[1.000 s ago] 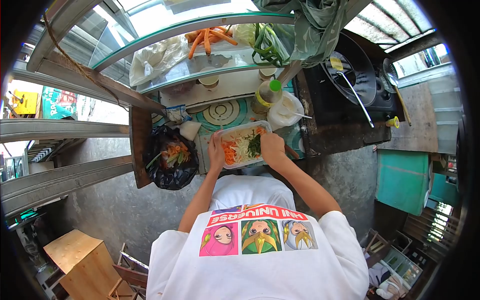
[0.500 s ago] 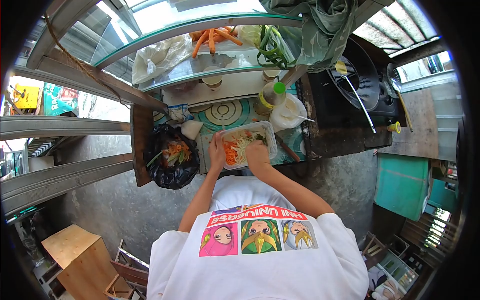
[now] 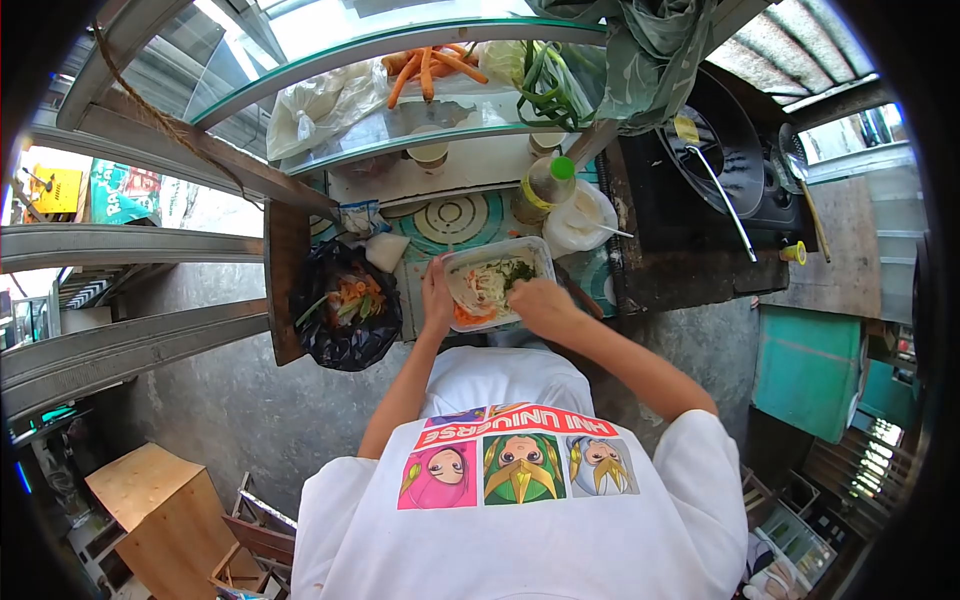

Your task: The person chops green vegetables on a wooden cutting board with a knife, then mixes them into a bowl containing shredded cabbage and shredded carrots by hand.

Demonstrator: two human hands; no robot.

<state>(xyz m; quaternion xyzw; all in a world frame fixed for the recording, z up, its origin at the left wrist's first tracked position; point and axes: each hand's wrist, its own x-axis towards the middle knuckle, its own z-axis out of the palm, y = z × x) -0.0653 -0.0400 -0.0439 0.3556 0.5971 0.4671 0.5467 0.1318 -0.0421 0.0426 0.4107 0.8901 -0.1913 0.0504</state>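
Note:
A clear plastic container (image 3: 548,262) sits at the counter's front edge, holding shredded carrot, pale shreds and chopped greens (image 3: 517,272). My left hand (image 3: 437,298) grips its left wall, thumb at the rim. Over its right side is my right hand (image 3: 541,306), fingers curled down toward the vegetables; whatever they hold is hidden behind the hand. Just behind the container's right corner are a white tub (image 3: 585,222) with a white handle sticking out and a bottle with a green cap (image 3: 562,168). A small white bag (image 3: 386,251) lies to its left.
On the left, a black plastic bag (image 3: 345,350) holds vegetable scraps. Carrots (image 3: 428,72) and leafy greens (image 3: 550,95) lie on the glass shelf above. To the right stand a wok (image 3: 715,150) on a stove and a ladle (image 3: 722,205). A wooden box (image 3: 165,520) stands lower left.
My right hand has shifted right and slightly down, with the elbow swung outward. The vegetables are more mixed, with less orange showing at the left. My left hand stays on the container.

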